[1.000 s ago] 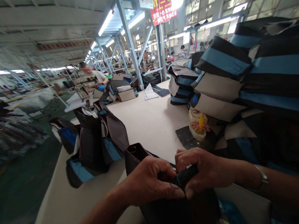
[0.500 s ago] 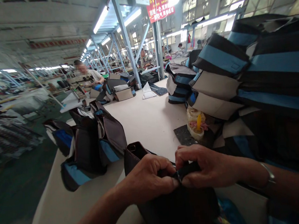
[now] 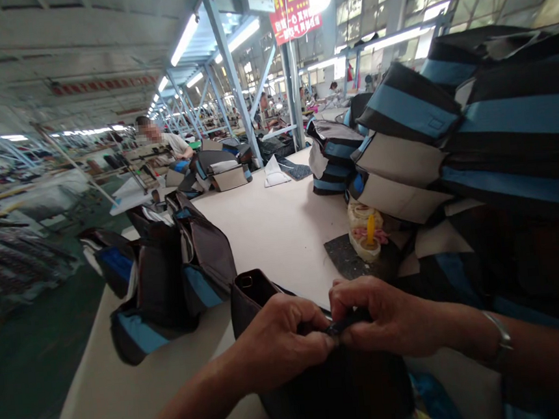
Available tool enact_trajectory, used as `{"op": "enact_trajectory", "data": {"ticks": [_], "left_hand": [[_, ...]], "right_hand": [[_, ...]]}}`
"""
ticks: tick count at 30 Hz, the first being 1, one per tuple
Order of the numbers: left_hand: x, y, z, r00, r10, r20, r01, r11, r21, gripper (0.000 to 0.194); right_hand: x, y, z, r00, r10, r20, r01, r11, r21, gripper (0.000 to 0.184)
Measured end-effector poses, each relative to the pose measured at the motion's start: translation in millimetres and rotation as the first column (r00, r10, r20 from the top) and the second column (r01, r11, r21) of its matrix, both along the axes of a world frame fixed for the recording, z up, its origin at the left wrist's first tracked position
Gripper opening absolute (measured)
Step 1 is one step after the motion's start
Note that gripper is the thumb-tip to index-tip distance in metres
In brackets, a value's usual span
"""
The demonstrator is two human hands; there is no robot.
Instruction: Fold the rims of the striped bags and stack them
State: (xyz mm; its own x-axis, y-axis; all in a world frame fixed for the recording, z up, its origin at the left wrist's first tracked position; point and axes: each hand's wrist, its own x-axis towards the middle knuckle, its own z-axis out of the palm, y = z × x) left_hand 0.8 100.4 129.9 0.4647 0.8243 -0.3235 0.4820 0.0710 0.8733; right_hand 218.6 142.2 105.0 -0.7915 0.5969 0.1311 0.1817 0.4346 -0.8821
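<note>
A black bag point(image 3: 335, 394) stands at the near edge of the table, close to my body. My left hand point(image 3: 286, 339) pinches a dark strip at the bag's top edge between thumb and fingers. Facing it, my right hand point(image 3: 377, 315) is closed on a black strap point(image 3: 355, 320) or folded band, its thumb and fingertips almost touching the left ones. What lies exactly between the fingertips is small and dark, and I cannot make it out. The bag's open left corner point(image 3: 249, 284) shows a small metal-coloured rectangle inside.
Black and blue bags point(image 3: 161, 285) stand at the left on the pale table point(image 3: 265, 217). A tall pile of similar bags point(image 3: 511, 117) rises at the right. A cream container point(image 3: 365, 238) with a yellow tool sits on a dark mat. A person point(image 3: 166, 141) works farther back.
Both hands stay together at the bag's top edge, with the fingertips slightly closer. The view has shifted a little.
</note>
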Motion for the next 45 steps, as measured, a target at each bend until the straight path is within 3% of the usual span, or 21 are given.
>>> {"op": "enact_trajectory", "data": {"ticks": [5,9,12,14,16,20,22,23,24,25,27,28,29,30,32,34,36,39,41,43,45], "left_hand": [[-2,-1,3.6,1.0,-0.03,0.006,0.029,0.988,0.149,0.01],[-2,-3,5.9,0.998,-0.07,-0.009,0.07,0.972,0.226,0.014],[-6,-4,5.0,0.998,-0.059,-0.019,0.061,0.977,0.203,0.014],[-11,-3,2.9,0.998,-0.055,0.006,0.054,0.991,0.12,0.014],[-17,-1,0.2,0.996,-0.045,0.078,0.045,0.999,0.006,0.021],[-21,1,-5.1,0.978,-0.027,0.205,0.063,0.983,-0.173,0.049],[-18,0,-6.2,0.978,-0.074,0.195,0.113,0.973,-0.201,0.05],[-16,-2,-6.1,0.979,-0.104,0.173,0.137,0.972,-0.193,0.048],[-14,-4,-5.4,0.982,-0.131,0.136,0.154,0.974,-0.168,0.045],[-12,-7,-4.2,0.983,-0.157,0.09,0.167,0.979,-0.119,0.04],[-8,-13,-0.5,0.977,-0.21,-0.031,0.211,0.977,0.035,0.029],[-6,-16,1.7,0.97,-0.225,-0.095,0.236,0.964,0.124,0.024],[-5,-19,3.6,0.961,-0.229,-0.156,0.259,0.943,0.208,0.021],[-4,-21,5.3,0.952,-0.227,-0.207,0.279,0.92,0.274,0.019],[-2,-24,7.5,0.933,-0.221,-0.285,0.317,0.881,0.353,0.018],[0,-23,8.6,0.916,-0.226,-0.332,0.354,0.846,0.4,0.018],[2,-19,10.7,0.905,-0.26,-0.336,0.393,0.812,0.432,0.016],[5,-7,19.7,0.903,-0.344,-0.258,0.427,0.792,0.437,0.011],[3,1,29.7,0.906,-0.39,-0.162,0.421,0.804,0.419,0.011],[-4,8,40.0,0.903,-0.427,-0.053,0.41,0.817,0.404,0.014],[-14,11,47.5,0.896,-0.441,0.04,0.391,0.83,0.398,0.018]], "right_hand": [[3,-3,4.7,0.999,0.002,-0.046,0.004,0.991,0.135,0.019],[-4,-4,0.3,0.998,-0.047,-0.048,0.057,0.972,0.228,0.013],[-10,-4,-6.6,0.995,-0.034,-0.093,0.059,0.956,0.288,0.013],[-12,-4,-7.9,0.99,0.021,-0.137,0.036,0.917,0.398,0.013],[-12,-4,-4.8,0.99,0.082,-0.112,-0.002,0.816,0.578,0.009],[-5,-8,6.7,0.99,0.087,0.114,-0.142,0.49,0.86,0.01],[-2,-11,8.7,0.977,0.092,0.195,-0.215,0.423,0.88,0.009],[0,-13,8.4,0.974,0.101,0.205,-0.229,0.437,0.87,0.01],[1,-14,7.5,0.977,0.111,0.182,-0.213,0.492,0.844,0.009],[2,-14,6.4,0.984,0.121,0.133,-0.179,0.585,0.791,0.008],[5,-12,5.9,0.989,0.145,0.027,-0.137,0.831,0.539,0.012],[7,-10,7.0,0.988,0.156,-0.008,-0.143,0.924,0.355,0.019],[9,-7,9.2,0.986,0.168,-0.019,-0.162,0.97,0.18,0.025],[11,-3,12.4,0.983,0.182,-0.009,-0.182,0.982,0.046,0.031],[14,3,20.6,0.978,0.208,0.029,-0.206,0.976,-0.067,0.031],[13,5,29.8,0.972,0.225,0.065,-0.223,0.974,-0.034,0.018],[9,2,38.5,0.966,0.23,0.116,-0.24,0.967,0.089,0.005],[0,-6,50.6,0.967,0.172,0.188,-0.233,0.896,0.378,0.01],[-5,-9,58.9,0.982,0.109,0.153,-0.169,0.871,0.462,0.014],[-7,-5,66.4,0.991,0.114,0.065,-0.131,0.903,0.409,0.013],[-7,5,70.0,0.972,0.236,-0.006,-0.227,0.944,0.239,0.006]]}}
